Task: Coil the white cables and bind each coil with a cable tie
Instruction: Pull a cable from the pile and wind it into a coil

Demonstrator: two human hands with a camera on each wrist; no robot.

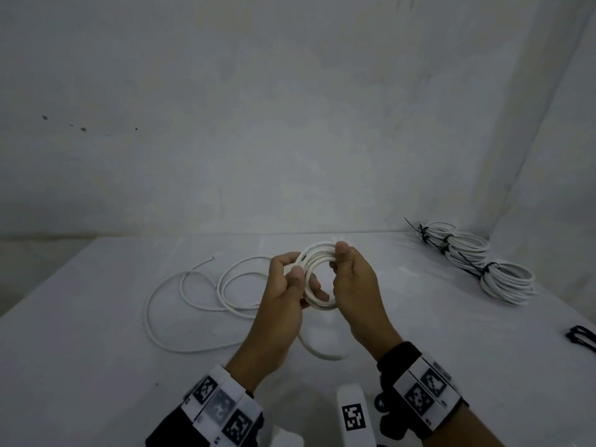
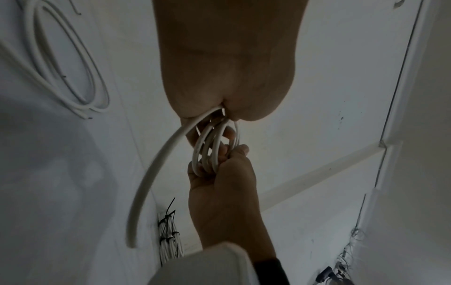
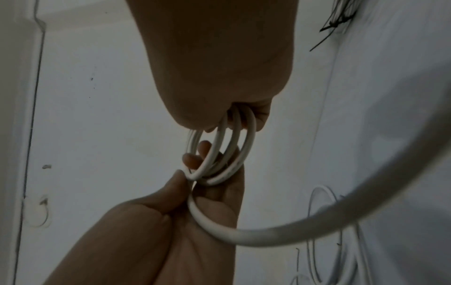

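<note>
A small coil of white cable [image 1: 317, 275] is held up over the table between both hands. My left hand [image 1: 288, 282] grips the coil's left side, thumb on top. My right hand [image 1: 346, 272] pinches the coil's right side. From the coil the loose cable [image 1: 193, 304] runs under my left wrist and lies in wide loops on the table to the left. In the left wrist view the coil [image 2: 214, 146] hangs between my palm and the right hand [image 2: 227, 173]. In the right wrist view the coil [image 3: 227, 150] sits between my fingers and the left hand [image 3: 175, 212].
Three finished white coils [image 1: 483, 262] bound with black cable ties lie at the back right of the white table [image 1: 96, 366]. More black ties [image 1: 582, 338] lie at the right edge. A white wall stands close behind.
</note>
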